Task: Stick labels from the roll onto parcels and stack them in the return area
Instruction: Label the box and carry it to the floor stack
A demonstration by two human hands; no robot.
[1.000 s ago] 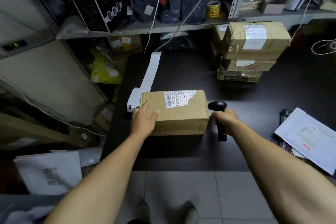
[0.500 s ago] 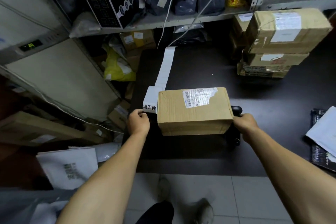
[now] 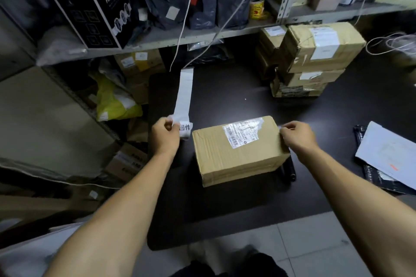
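Observation:
A brown cardboard parcel (image 3: 238, 153) with a torn white shipping label on top lies on the black table (image 3: 225, 213) in front of me. Just left of it, my left hand (image 3: 165, 136) grips the white label roll (image 3: 184, 130). Its loose strip (image 3: 185, 94) runs away across the table toward the shelf. My right hand (image 3: 297, 136) is at the parcel's right end, fingers curled on its top edge. A black hand scanner (image 3: 290, 170) lies on the table under that hand, mostly hidden by the parcel.
Three taped parcels (image 3: 315, 56) are stacked at the back right of the table. Grey mailers (image 3: 387, 153) lie at the right edge. A shelf above holds a black box (image 3: 90, 7), dark bags and a tape roll (image 3: 256, 8). Boxes and bags crowd the floor at left.
My left hand left the parcel's left end and took hold of the label roll. My right hand let go of the scanner and rose to the parcel's right top edge.

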